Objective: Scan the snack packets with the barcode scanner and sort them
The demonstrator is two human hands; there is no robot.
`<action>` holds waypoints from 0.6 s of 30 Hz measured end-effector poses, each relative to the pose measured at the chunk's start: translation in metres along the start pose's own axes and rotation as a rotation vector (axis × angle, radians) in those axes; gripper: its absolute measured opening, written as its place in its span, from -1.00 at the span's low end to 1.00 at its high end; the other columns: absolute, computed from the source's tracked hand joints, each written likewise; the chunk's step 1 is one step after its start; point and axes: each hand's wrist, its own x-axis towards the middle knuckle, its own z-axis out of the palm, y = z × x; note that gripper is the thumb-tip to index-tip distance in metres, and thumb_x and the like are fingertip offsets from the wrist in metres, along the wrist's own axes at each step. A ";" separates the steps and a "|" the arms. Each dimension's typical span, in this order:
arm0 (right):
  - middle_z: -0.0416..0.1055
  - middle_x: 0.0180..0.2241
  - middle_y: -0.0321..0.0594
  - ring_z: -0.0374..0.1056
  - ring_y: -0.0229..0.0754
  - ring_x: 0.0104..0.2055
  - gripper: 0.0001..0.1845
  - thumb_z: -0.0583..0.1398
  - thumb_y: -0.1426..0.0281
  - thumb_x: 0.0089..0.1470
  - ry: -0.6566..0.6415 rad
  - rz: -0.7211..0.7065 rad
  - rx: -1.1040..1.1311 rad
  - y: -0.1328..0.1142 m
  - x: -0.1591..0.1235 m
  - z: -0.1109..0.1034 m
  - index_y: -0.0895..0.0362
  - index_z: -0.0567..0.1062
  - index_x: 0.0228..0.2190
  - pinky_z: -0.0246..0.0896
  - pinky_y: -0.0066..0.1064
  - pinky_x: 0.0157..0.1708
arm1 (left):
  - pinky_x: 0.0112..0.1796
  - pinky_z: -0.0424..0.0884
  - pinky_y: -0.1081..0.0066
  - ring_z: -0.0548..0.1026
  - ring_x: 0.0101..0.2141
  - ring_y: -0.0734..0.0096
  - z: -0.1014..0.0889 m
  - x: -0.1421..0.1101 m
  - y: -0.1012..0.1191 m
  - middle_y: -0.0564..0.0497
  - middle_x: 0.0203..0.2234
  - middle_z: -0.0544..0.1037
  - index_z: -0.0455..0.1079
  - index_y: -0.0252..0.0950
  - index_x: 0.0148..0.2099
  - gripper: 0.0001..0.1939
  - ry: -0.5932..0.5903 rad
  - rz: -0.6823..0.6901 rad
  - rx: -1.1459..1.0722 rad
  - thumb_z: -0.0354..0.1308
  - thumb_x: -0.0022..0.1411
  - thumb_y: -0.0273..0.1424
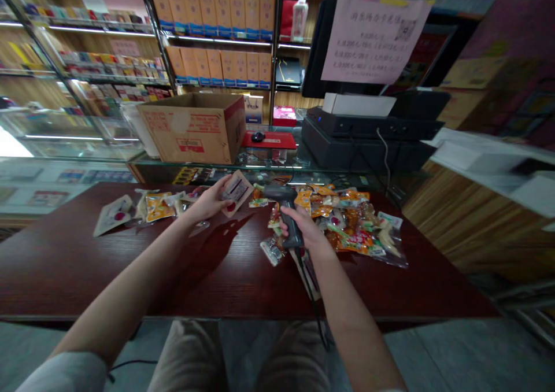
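Observation:
My left hand [211,200] is closed on the edge of a flat beige snack packet [238,192], held tilted above the table with a printed label facing up. My right hand [303,225] wraps around the handle of a black barcode scanner [292,221]. The scanner's head points left toward the packet, and its cable hangs down over the table's front edge. To the right of the scanner lies a heap of snack packets [347,213] in orange, green and clear wrappers. A smaller group at the left includes an orange packet [158,206] and another beige packet [113,214].
Behind the dark red table [208,282] runs a glass counter with a cardboard box [191,132], a mouse [258,137] on a red pad, and a black cash drawer [359,149]. A monitor with a paper sign [373,39] stands above the drawer. Stocked shelves line the back.

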 end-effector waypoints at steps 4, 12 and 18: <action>0.27 -0.68 -0.45 0.14 -0.39 -0.71 -0.60 0.34 0.13 -0.08 -0.096 0.029 -0.047 0.008 0.000 0.002 0.15 0.43 -0.31 0.06 -0.57 -0.72 | 0.02 0.44 0.13 0.50 0.04 0.09 0.002 -0.009 -0.013 -0.26 0.12 0.46 -0.20 -0.31 0.45 0.09 0.042 -0.008 -0.208 0.30 0.00 -0.28; 0.26 -0.68 -0.46 0.11 -0.39 -0.72 -0.57 0.29 0.06 -0.01 -0.180 0.048 -0.110 0.010 -0.005 0.013 0.12 0.39 -0.28 0.03 -0.56 -0.72 | -0.02 0.47 0.19 0.48 0.06 0.13 0.011 -0.019 -0.032 -0.26 0.24 0.33 -0.24 -0.26 0.46 -0.04 0.117 -0.081 -0.395 0.10 0.19 0.00; 0.38 -0.53 -0.37 0.13 -0.43 -0.70 -0.58 0.31 0.08 -0.02 -0.186 0.028 -0.135 0.016 -0.005 0.016 0.12 0.36 -0.29 0.03 -0.55 -0.73 | -0.06 0.48 0.16 0.51 -0.02 0.13 0.027 -0.022 -0.033 -0.23 0.14 0.42 0.06 -0.31 0.34 -0.24 0.143 -0.118 -0.508 0.09 0.20 -0.08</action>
